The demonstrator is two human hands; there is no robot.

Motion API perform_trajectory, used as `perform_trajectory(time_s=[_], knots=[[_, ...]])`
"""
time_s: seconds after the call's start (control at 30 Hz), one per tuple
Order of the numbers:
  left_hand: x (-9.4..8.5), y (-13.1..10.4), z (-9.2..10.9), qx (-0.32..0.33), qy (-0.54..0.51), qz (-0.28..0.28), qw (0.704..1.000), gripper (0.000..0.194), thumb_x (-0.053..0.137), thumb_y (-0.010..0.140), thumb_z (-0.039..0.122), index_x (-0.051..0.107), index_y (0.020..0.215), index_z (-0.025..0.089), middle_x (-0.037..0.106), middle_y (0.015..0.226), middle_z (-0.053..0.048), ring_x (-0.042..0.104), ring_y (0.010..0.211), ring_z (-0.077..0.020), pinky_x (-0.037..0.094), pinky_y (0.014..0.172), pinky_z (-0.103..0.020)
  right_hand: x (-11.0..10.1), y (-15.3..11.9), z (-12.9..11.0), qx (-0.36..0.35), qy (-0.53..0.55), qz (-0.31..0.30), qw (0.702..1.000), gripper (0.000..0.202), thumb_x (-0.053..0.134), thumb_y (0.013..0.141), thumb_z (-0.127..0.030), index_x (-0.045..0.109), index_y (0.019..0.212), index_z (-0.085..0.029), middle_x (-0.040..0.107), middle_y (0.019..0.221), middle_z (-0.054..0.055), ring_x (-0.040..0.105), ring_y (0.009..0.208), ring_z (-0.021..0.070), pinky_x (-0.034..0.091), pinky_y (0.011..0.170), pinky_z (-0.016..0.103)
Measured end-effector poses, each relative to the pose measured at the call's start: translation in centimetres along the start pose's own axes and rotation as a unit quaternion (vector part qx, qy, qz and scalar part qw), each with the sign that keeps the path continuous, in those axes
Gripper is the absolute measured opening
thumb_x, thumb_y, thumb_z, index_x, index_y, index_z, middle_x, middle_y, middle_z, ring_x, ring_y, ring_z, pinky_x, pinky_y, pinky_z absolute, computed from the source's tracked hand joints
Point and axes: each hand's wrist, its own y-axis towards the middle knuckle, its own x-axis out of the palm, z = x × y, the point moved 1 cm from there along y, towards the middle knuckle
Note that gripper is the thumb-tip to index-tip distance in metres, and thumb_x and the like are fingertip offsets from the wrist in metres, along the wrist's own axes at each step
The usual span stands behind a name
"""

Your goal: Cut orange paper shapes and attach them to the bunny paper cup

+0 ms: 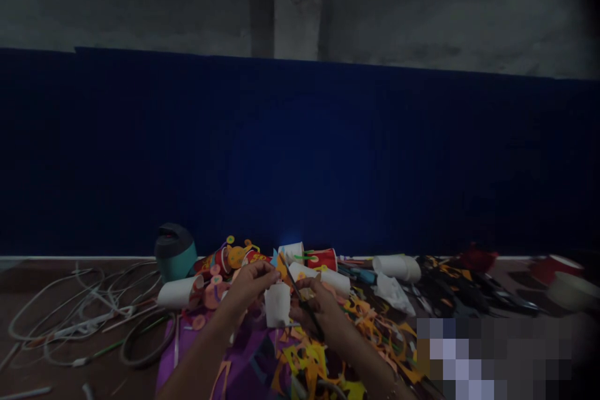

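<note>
From where I stand, the head view shows the left hand (255,279) with thumb and fingertips together on an orange paper piece (282,266), above a white cup (277,306) standing between the two hands. The right hand (316,305) is closed around a long dark tool (300,299), probably scissors, slanting up toward the paper. I can't tell whether any finger grips the cup. Colourful scraps (307,359) lie by the purple sheet (187,350); the teal-and-dark container (175,253) and tangled white cable (77,306) are further left on the brown worktop (28,365).
</note>
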Motion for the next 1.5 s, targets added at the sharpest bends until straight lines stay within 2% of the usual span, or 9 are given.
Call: perform_trajectory(time_s=[0.17, 0.27, 0.4, 0.53, 0.67, 0.77, 0.97, 1.13, 1.5], knots=[[-0.3, 0.3, -0.5, -0.004, -0.018, 0.002, 1.0, 0.029, 0.066, 0.066, 0.043, 0.052, 0.064, 0.017, 0.043, 0.046, 0.008, 0.032, 0.038, -0.0048, 0.021, 0.041, -0.019, -0.5, 0.3, -0.2, 0.023, -0.039, 0.011, 0.999, 0.053, 0.073, 0.061, -0.044, 0.042, 0.096, -0.02, 0.049, 0.044, -0.011, 0.036, 0.031, 0.0052, 0.026, 0.029, 0.015], [0.0, 0.4, -0.8, -0.002, 0.001, 0.005, 1.0, 0.027, 0.068, 0.064, 0.04, 0.053, 0.064, 0.017, 0.045, 0.049, 0.007, 0.035, 0.041, -0.0054, 0.023, 0.042, -0.019, -0.7, 0.4, -0.4, -0.026, -0.02, 0.034, 0.999, 0.051, 0.071, 0.062, -0.045, 0.044, 0.096, -0.018, 0.055, 0.048, -0.007, 0.045, 0.035, 0.0084, 0.034, 0.033, 0.018], [1.0, 0.0, -0.9, 0.015, 0.03, -0.003, 0.999, 0.025, 0.069, 0.061, 0.037, 0.057, 0.064, 0.016, 0.048, 0.053, 0.005, 0.038, 0.046, -0.007, 0.025, 0.045, -0.02, -0.5, 0.3, -0.7, -0.094, 0.045, 0.059, 0.993, 0.05, 0.073, 0.063, -0.039, 0.044, 0.099, -0.02, 0.057, 0.059, -0.006, 0.053, 0.047, 0.0104, 0.042, 0.047, 0.022], [2.2, -0.6, -0.8, 0.018, 0.046, -0.034, 0.998, 0.021, 0.069, 0.062, 0.033, 0.058, 0.06, 0.016, 0.051, 0.056, 0.003, 0.043, 0.052, -0.0093, 0.03, 0.049, -0.021, -0.2, 0.4, -0.4, -0.133, 0.097, 0.1, 0.981, 0.051, 0.075, 0.061, -0.037, 0.043, 0.098, -0.022, 0.059, 0.069, -0.003, 0.058, 0.057, 0.0133, 0.043, 0.051, 0.023], [3.3, -0.8, -1.1, 0.02, -0.02, -0.042, 0.999, 0.018, 0.068, 0.063, 0.029, 0.057, 0.061, 0.016, 0.052, 0.056, 0.004, 0.044, 0.053, -0.0095, 0.031, 0.05, -0.021, -0.1, 0.6, 0.0, -0.142, 0.102, 0.109, 0.979, 0.049, 0.075, 0.061, -0.035, 0.043, 0.098, -0.022, 0.058, 0.074, -0.002, 0.056, 0.058, 0.0125, 0.042, 0.051, 0.023], [3.8, -1.1, -1.3, 0.011, -0.069, -0.019, 0.997, 0.017, 0.068, 0.064, 0.029, 0.058, 0.064, 0.016, 0.052, 0.055, 0.004, 0.044, 0.051, -0.0091, 0.03, 0.048, -0.02, 0.0, 0.5, -0.1, -0.137, 0.085, 0.091, 0.983, 0.043, 0.074, 0.063, -0.035, 0.046, 0.093, -0.022, 0.057, 0.071, -0.003, 0.053, 0.058, 0.0116, 0.041, 0.053, 0.022], [3.7, -1.9, 0.0, 0.024, -0.129, 0.078, 0.988, 0.017, 0.067, 0.066, 0.029, 0.055, 0.063, 0.017, 0.051, 0.058, 0.005, 0.045, 0.055, -0.0082, 0.036, 0.054, -0.018, 0.5, -0.3, -0.7, -0.097, 0.013, 0.017, 0.995, 0.035, 0.071, 0.066, -0.038, 0.049, 0.086, -0.02, 0.05, 0.064, -0.006, 0.047, 0.053, 0.0086, 0.038, 0.05, 0.021], [3.8, -2.0, 0.5, 0.039, -0.141, 0.091, 0.985, 0.018, 0.068, 0.064, 0.027, 0.054, 0.06, 0.017, 0.051, 0.057, 0.004, 0.047, 0.057, -0.0092, 0.037, 0.055, -0.019, 1.2, -0.6, -1.0, -0.075, 0.008, -0.027, 0.997, 0.037, 0.07, 0.065, -0.043, 0.048, 0.081, -0.018, 0.045, 0.057, -0.007, 0.043, 0.046, 0.0071, 0.035, 0.043, 0.02], [4.0, -2.1, -0.3, 0.044, -0.156, 0.089, 0.983, 0.019, 0.067, 0.067, 0.029, 0.055, 0.063, 0.016, 0.052, 0.059, 0.004, 0.047, 0.057, -0.0092, 0.037, 0.055, -0.019, 1.5, -0.8, -0.9, -0.097, 0.042, -0.024, 0.994, 0.034, 0.069, 0.069, -0.041, 0.047, 0.083, -0.018, 0.049, 0.056, -0.006, 0.044, 0.045, 0.0065, 0.037, 0.043, 0.018]])
